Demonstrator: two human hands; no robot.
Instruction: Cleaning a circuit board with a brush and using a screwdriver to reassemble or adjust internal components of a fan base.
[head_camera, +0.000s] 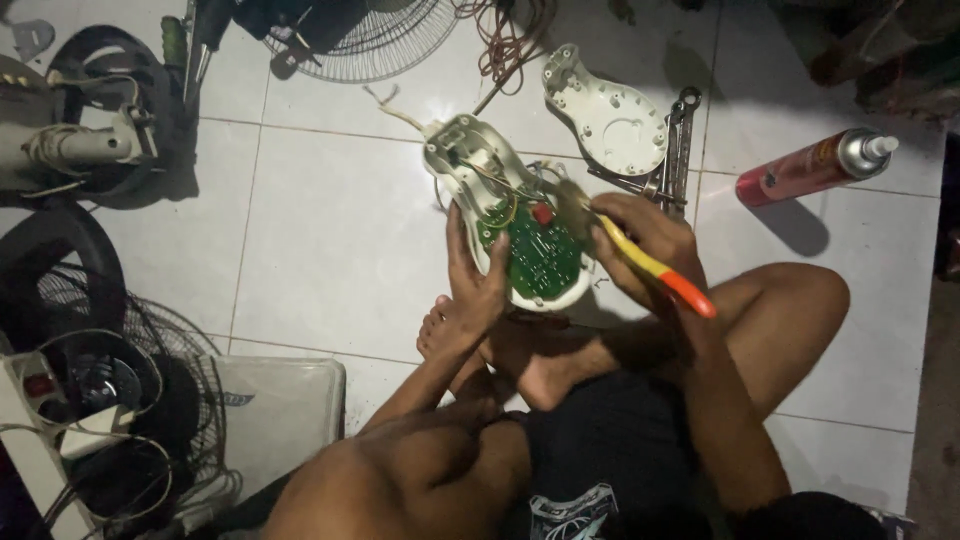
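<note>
My left hand (474, 290) grips the open fan housing (470, 165) with its green circuit board (540, 250) at frame centre — my right hand (640, 240) closed on a yellow-and-orange-handled brush (655, 268), bristles on the board.

Person sits cross-legged on floor, both forearms reach forward from bottom of frame. Left hand (472, 285) raised palm-in, fingers spread upward and curled in a holding grip, thumb on near side, wrist bent back slightly. Right hand (640, 245) sits higher and to the right, fingers closed in a fist-like grip, knuckles up, thumb pressed along top. Right forearm runs diagonally down across right knee. Left foot's toes sit just below left wrist.
</note>
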